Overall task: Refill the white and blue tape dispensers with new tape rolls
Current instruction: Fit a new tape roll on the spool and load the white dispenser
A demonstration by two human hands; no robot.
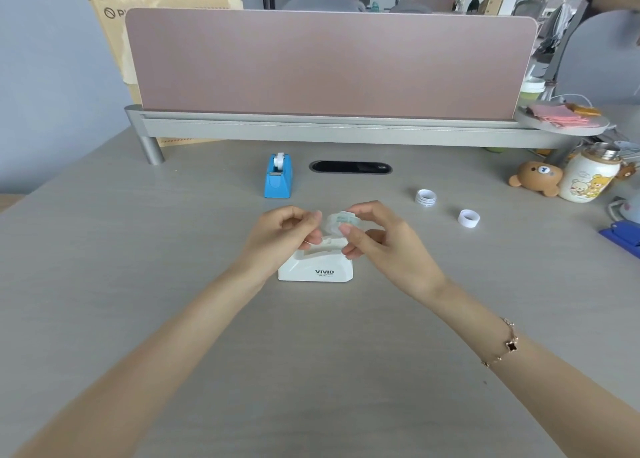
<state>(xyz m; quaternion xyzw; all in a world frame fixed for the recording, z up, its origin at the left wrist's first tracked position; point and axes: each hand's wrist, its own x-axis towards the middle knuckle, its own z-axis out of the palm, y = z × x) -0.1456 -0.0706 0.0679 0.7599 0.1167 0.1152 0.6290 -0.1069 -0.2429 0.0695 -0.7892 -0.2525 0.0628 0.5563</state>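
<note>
The white tape dispenser [316, 267], marked VIVID, sits on the desk in front of me with its cradle bare. Just above it my right hand [379, 241] holds a clear tape roll [341, 222] between thumb and fingers. My left hand [287, 231] pinches at the roll's left side, seemingly on the loose tape end. The blue tape dispenser [278, 177] stands farther back with a white roll in it. Two empty white tape cores [425, 197] [469, 218] lie to the right.
A pink divider panel [329, 63] on a grey rail closes the back of the desk. A black cable slot [350, 167] lies behind the dispensers. At the right stand a bear toy [535, 178], a printed bottle [588, 177] and a blue object [623, 236].
</note>
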